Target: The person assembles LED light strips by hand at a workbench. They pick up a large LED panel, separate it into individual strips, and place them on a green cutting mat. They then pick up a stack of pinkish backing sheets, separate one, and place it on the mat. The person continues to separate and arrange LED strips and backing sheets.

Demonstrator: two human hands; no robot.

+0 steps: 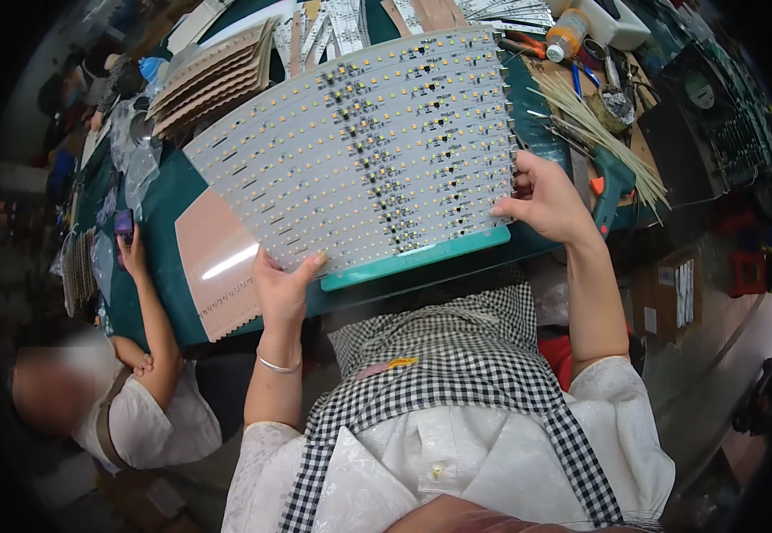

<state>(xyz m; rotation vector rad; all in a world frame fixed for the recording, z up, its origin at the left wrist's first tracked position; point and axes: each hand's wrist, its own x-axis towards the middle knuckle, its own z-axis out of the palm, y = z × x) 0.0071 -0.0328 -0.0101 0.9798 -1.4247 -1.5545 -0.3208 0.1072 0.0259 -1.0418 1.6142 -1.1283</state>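
At the green bench [173, 191], our left hand [281, 286] pinches the near left corner of the big light board [301, 164], and our right hand [550, 202] pinches its right edge, perhaps so it won't bend. Farther right is a glue gun [616, 182].

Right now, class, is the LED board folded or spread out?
Spread out: the LED board shows one broad fan-shaped face without a fold, between the left hand and right hand.

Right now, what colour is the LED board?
The LED board is greyish white with yellowish dots; best seen in the head view.
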